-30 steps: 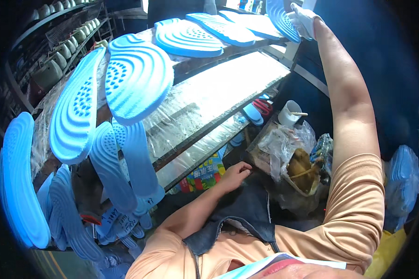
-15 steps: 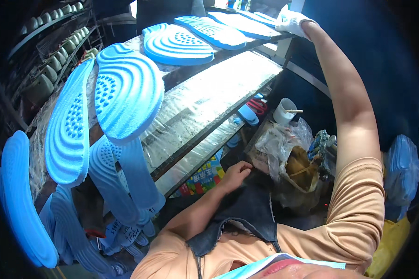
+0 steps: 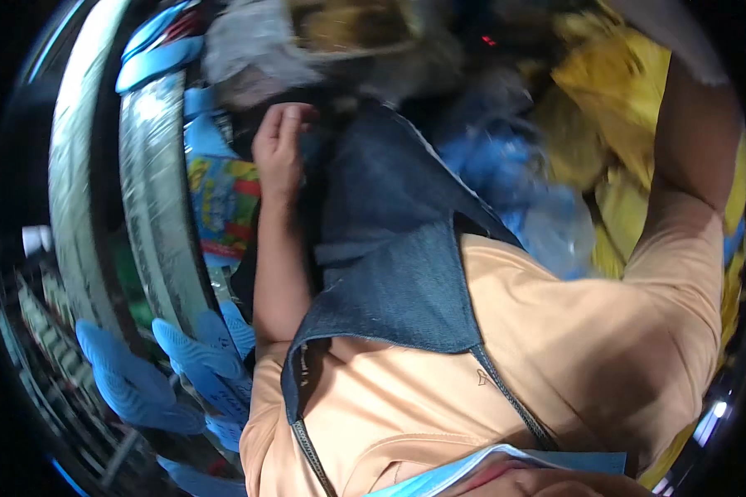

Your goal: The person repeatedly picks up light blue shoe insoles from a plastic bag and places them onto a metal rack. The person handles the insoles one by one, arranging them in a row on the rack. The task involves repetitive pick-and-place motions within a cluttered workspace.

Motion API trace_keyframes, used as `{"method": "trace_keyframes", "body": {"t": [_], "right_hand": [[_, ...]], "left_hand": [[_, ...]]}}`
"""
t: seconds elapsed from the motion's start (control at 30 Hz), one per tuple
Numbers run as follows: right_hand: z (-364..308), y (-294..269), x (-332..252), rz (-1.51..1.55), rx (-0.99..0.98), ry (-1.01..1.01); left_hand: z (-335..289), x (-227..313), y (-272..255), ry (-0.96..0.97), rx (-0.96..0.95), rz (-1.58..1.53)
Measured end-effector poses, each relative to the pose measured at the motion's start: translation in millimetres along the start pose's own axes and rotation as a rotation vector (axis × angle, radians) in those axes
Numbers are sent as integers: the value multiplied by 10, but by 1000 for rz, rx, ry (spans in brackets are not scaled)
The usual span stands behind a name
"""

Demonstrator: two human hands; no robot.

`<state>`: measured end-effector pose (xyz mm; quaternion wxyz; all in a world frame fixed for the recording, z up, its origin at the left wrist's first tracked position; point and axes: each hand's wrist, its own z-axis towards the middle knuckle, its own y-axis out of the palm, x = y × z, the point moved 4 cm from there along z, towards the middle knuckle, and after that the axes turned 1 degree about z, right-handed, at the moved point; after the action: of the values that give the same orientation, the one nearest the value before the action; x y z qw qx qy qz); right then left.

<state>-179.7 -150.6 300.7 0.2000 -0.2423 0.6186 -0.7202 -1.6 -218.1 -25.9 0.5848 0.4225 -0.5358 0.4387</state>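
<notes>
My bare left hand [image 3: 280, 153] hangs beside my dark denim apron [image 3: 398, 290], its fingers curled in, with nothing showing in them. Close by is a colourful printed package [image 3: 220, 203] below the shelf. At the upper right edge, my right hand in its pale glove [image 3: 680, 33] is dark and smeared by motion. Its fingers cannot be made out, nor whether it holds anything. Yellow plastic bags [image 3: 613, 74] are nearest to it. Light blue ridged shoe soles [image 3: 128, 377] stick out from the shelf ends at the lower left.
Two plastic-covered shelf boards [image 3: 153, 190] run along my left, with a blue sole [image 3: 162, 62] at the far end of one. Ahead lies a crumpled clear bag [image 3: 249, 41]. Blue items in clear plastic [image 3: 506, 174] are to my right. Racks [image 3: 54, 331] stand beyond the shelves.
My view has swung right and down, away from the top row of soles. My right hand has left the far shelf end and moved toward the yellow bags. My left hand stays low.
</notes>
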Motion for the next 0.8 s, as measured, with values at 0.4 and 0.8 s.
{"method": "trace_keyframes", "body": {"t": [0.4, 0.8], "right_hand": [[-4441, 2156, 664, 581, -537, 1136], [-6142, 2778, 309, 632, -717, 1738]], "left_hand": [[-530, 553, 1385, 350, -276, 509], [-1173, 594, 3299, 463, -993, 682]]}}
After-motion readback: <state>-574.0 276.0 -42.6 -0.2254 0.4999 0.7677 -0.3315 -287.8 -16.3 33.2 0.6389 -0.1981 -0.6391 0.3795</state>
